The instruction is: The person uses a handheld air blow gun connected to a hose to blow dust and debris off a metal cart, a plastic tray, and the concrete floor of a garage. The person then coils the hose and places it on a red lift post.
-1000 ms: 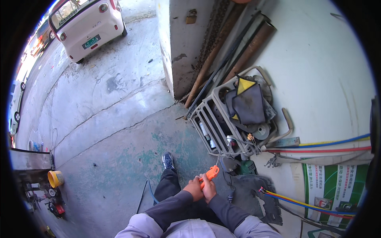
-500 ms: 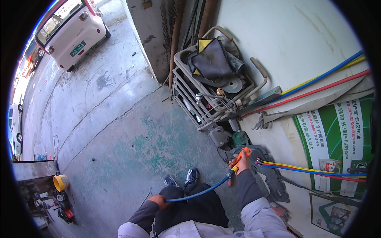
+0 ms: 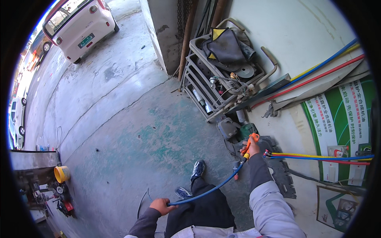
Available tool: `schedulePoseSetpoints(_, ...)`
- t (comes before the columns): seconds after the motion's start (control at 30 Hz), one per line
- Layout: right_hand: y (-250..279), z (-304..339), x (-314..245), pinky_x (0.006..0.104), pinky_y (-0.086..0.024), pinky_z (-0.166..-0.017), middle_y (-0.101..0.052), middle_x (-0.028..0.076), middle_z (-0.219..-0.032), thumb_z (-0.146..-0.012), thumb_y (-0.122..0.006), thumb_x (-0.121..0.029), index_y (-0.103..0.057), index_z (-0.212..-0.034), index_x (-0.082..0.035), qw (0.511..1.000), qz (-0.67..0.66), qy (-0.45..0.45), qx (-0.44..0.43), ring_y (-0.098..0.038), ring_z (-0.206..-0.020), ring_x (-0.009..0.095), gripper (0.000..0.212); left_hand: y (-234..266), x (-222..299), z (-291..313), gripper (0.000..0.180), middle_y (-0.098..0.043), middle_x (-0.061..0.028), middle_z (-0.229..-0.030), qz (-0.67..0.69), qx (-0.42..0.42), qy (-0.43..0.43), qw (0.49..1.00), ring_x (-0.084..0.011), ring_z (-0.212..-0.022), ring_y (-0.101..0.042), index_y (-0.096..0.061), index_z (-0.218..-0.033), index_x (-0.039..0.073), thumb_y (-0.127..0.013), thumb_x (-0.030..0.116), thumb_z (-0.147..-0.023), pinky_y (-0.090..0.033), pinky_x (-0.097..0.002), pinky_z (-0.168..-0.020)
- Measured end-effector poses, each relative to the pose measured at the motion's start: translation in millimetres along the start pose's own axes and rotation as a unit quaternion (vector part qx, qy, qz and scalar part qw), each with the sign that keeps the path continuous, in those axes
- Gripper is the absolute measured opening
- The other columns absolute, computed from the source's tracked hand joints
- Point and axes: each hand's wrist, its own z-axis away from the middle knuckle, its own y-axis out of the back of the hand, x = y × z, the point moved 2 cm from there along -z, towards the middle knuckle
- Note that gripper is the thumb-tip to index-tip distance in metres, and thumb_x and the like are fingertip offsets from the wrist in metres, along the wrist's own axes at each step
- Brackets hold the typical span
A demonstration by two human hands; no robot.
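While 2 hands keep it up, the blue hose (image 3: 214,190) runs in a shallow curve in front of the dark trousers (image 3: 204,216), from left to right; contact with the trousers cannot be confirmed. The left hand (image 3: 160,206) is curled around the hose, with no visible gap between palm and hose. The right hand (image 3: 251,147), at the far end of the curve, is wrapped around the orange tool (image 3: 249,143); the full finger position is partly hidden. The yellow collar (image 3: 246,156) sits just below that grip, where hose and tool meet.

Recommended handling: keep the curve wide, without a kink at the collar; let the left hand bear the hose's weight and the right hand govern the tool's direction. A sharp pull could strain the joint.

Surroundings, in descending size: 1 white car (image 3: 81,31) stands well apart, at upper left. A metal frame (image 3: 204,93), loaded with assorted parts, stands against the wall (image 3: 289,35), ahead and to the right. A dark mat (image 3: 283,186) lies beside the right forearm. A hose bundle (image 3: 317,157), in 3 colours, ends near the right hand and is judged the likeliest snag. A yellow bucket (image 3: 61,174) is well apart, at left. 1 small red-and-grey item (image 3: 236,175) shows just beside the hose; its nature is unclear.
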Motion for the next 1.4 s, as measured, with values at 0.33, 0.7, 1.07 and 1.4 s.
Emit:
schedulePoseSetpoints(0.33,-19.8,21.1,57.7,0.0365,-0.05,-0.043,-0.058,0.006,-0.058,-0.093,-0.051,-0.065,-0.061,-0.107,0.0,0.996,0.067,-0.015,-0.057,-0.061,-0.049,0.023,0.066,-33.6,-39.2,61.1,0.072,-0.069,-0.0201,-0.076,0.002,0.012,0.008,1.0,-0.0393,-0.078,-0.068,-0.069,-0.083,0.002,-0.059,0.073,-0.082,-0.053,-0.0469,-0.072)
schedulePoseSetpoints(0.7,-59.1,38.1,1.4,0.0345,-0.051,-0.043,-0.059,0.01,-0.056,-0.095,-0.053,-0.058,-0.062,-0.098,0.003,0.972,0.227,0.043,-0.035,-0.062,-0.047,0.023,0.062,-12.8,-18.6,59.1,0.069,-0.069,-0.0206,-0.08,0.017,0.028,0.019,0.999,-0.0406,-0.081,-0.067,-0.068,-0.084,0.003,-0.058,0.071,-0.084,-0.052,-0.0474,-0.073)
schedulePoseSetpoints(1.07,-58.0,43.2,-3.0,0.0331,-0.049,-0.043,-0.06,0.01,-0.057,-0.096,-0.055,-0.054,-0.063,-0.098,0.001,0.977,0.199,0.068,-0.033,-0.061,-0.045,0.021,0.055,-10.1,-11.7,50.5,0.07,-0.069,-0.019,-0.083,0.016,-0.022,0.031,0.999,-0.0388,-0.084,-0.067,-0.068,-0.089,0.003,-0.059,0.072,-0.083,-0.052,-0.046,-0.074)
schedulePoseSetpoints(1.4,-56.6,54.6,-7.8,0.0332,-0.05,-0.045,-0.061,0.01,-0.058,-0.095,-0.056,-0.053,-0.064,-0.098,0.002,0.96,0.262,0.007,-0.096,-0.062,-0.047,0.02,0.056,-13.4,0.2,38.6,0.07,-0.069,-0.0186,-0.082,-0.02,-0.039,0.016,0.999,-0.0372,-0.083,-0.068,-0.069,-0.088,0.004,-0.061,0.073,-0.081,-0.052,-0.045,-0.074)
